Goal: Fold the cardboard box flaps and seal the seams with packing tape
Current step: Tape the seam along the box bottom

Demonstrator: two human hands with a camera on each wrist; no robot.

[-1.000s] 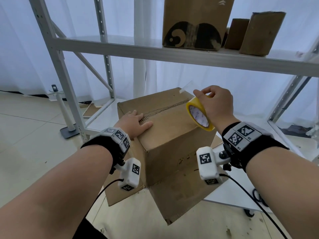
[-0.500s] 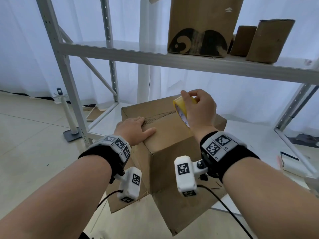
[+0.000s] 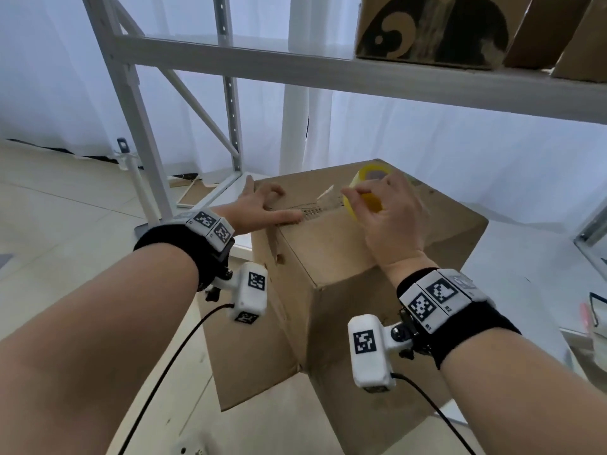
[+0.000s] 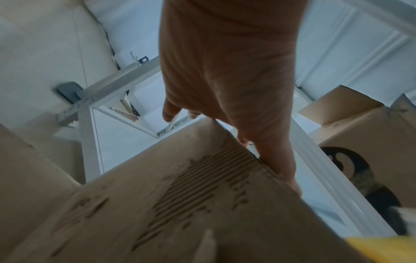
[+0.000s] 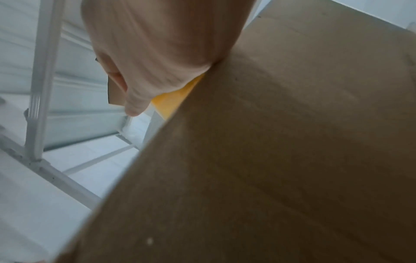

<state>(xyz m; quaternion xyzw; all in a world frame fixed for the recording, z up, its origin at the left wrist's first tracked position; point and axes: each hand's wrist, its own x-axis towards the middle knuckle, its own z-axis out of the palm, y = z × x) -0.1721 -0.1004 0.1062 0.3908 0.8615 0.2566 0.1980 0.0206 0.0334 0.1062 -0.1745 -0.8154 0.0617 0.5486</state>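
Note:
A brown cardboard box (image 3: 331, 257) stands on the low shelf with its top flaps folded down; a torn, ridged seam (image 3: 312, 210) runs across the top. My left hand (image 3: 262, 208) lies on the box's top left corner, thumb stretched along the seam, fingers loosely bent. My right hand (image 3: 387, 211) grips a yellow roll of packing tape (image 3: 364, 192) on the box top, with a clear strip of tape (image 3: 328, 198) pulled out toward the left hand. The left wrist view shows my left hand (image 4: 227, 92) over the box edge (image 4: 202, 195). The right wrist view shows the roll (image 5: 173, 99) under my right hand (image 5: 153, 53).
A white metal rack (image 3: 138, 126) frames the box; its upper shelf (image 3: 361, 73) carries printed cardboard boxes (image 3: 437, 27). A loose bottom flap (image 3: 249, 356) hangs at the box's front. White curtains hang behind, and a stand (image 3: 129, 165) is on the floor at left.
My right hand has lowered the tape roll onto the box top and a strip now reaches toward the left hand. The left hand has slid toward the seam's left end.

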